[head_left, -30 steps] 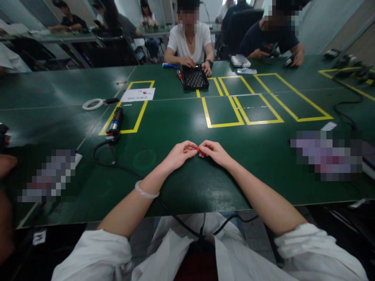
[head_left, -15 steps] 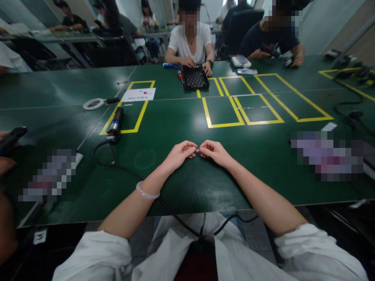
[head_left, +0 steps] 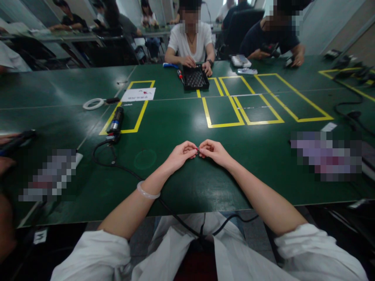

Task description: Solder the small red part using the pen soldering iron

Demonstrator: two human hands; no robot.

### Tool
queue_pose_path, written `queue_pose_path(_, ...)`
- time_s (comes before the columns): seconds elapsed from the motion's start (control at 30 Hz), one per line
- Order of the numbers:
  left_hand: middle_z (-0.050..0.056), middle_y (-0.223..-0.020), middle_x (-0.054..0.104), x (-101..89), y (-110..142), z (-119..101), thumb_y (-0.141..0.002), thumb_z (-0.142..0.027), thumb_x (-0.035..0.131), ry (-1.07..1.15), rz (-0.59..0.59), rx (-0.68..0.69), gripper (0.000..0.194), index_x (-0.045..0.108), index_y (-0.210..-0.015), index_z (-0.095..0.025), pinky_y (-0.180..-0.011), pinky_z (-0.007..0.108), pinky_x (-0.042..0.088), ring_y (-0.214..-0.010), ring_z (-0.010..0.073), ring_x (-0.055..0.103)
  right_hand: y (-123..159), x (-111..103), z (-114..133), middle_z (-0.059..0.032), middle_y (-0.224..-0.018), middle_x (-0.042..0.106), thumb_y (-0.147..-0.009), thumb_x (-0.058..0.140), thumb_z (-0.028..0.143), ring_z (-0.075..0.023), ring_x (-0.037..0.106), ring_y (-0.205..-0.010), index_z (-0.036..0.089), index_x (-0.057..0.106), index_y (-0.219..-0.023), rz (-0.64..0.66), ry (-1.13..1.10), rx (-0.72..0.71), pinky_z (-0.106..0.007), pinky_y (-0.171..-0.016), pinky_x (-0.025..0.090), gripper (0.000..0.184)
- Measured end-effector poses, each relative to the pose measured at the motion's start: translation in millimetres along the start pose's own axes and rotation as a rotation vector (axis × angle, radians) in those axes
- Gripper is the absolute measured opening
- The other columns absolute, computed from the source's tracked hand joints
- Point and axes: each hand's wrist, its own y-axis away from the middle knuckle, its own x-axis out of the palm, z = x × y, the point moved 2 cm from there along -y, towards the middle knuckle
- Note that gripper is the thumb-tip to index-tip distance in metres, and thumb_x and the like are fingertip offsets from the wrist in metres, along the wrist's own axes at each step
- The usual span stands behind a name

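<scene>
My left hand (head_left: 183, 153) and my right hand (head_left: 214, 150) meet over the near middle of the green table (head_left: 187, 183). Between their fingertips is a tiny part (head_left: 197, 150), with a red spot on the left and a dark, metallic-looking bit on the right. It is too small to name. Thumb and fingers of both hands are pinched on it, one hand at each end. The curled fingers hide most of the part. A pale bangle circles my left wrist.
A black cylindrical device (head_left: 116, 119) with a cable (head_left: 129, 168) lies left of my hands. Across the table a person works at a black tray (head_left: 195, 78) of small pieces, beside a red-handled screwdriver (head_left: 180, 76). Yellow tape (head_left: 225, 125) outlines rectangles. Blurred-out items (head_left: 325, 156) lie at right.
The tiny part has turned slightly between my fingertips, and more of its red shows now. At the left edge, another person's hand and dark tool have shifted.
</scene>
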Motion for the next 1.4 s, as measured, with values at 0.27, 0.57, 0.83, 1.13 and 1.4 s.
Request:
queue_pose_path(0.27,0.005,-0.092,0.062,0.9,1.1,-4.9,-0.078,-0.029,0.071,-0.087,-0.033,0.076,0.028,0.058,-0.097,-0.013,-0.075,0.025,0.046,-0.078,0.0119,0.059,-0.5,-0.2,-1.6,-0.0021,-0.082,0.066,-0.076,0.076,0.042,-0.0115,0.061,-0.067,0.016,0.062,-0.094,-0.022,0.012,-0.027,-0.026,-0.065,0.052,0.034)
queue_pose_path(0.57,0.005,-0.097,0.062,-0.3,-0.2,-2.5,-0.076,-0.029,0.071,-0.137,-0.049,0.098,0.03,0.058,-0.098,-0.014,-0.07,0.024,0.046,-0.08,0.0127,0.059,1.5,-2.2,-3.2,-0.0017,-0.087,0.066,-0.08,0.07,0.035,-0.0107,0.056,-0.066,0.018,0.061,-0.099,0.014,0.141,-0.098,-0.024,-0.061,0.045,0.026)
queue_pose_path(0.83,0.006,-0.099,0.062,-0.3,0.4,-2.7,-0.075,-0.03,0.072,-0.125,-0.051,0.097,0.031,0.058,-0.098,-0.015,-0.072,0.025,0.046,-0.083,0.0134,0.059,2.9,-1.6,-2.3,-0.0013,-0.089,0.066,-0.083,0.065,0.027,-0.0108,0.056,-0.068,0.019,0.06,-0.099,0.016,0.27,-0.147,-0.023,-0.061,0.042,0.019)
queue_pose_path(1.13,0.004,-0.09,0.062,-1.6,0.4,-2.4,-0.078,-0.035,0.071,-0.182,-0.067,0.098,0.029,0.058,-0.094,-0.015,-0.072,0.026,0.047,-0.077,0.0133,0.06,2.9,-0.5,-2.4,-0.0016,-0.092,0.066,-0.082,0.067,0.028,-0.0111,0.056,-0.069,0.019,0.058,-0.104,0.014,0.288,-0.143,-0.024,-0.06,0.042,0.025)
queue_pose_path(1.4,0.004,-0.088,0.064,-3.9,0.1,-1.7,-0.078,-0.037,0.072,-0.181,-0.06,0.079,0.03,0.058,-0.093,-0.015,-0.07,0.026,0.047,-0.076,0.0139,0.061,2.3,0.2,-0.8,-0.0018,-0.088,0.067,-0.084,0.066,0.031,-0.0117,0.056,-0.069,0.018,0.061,-0.1,0.009,0.301,-0.121,-0.024,-0.061,0.043,0.02)
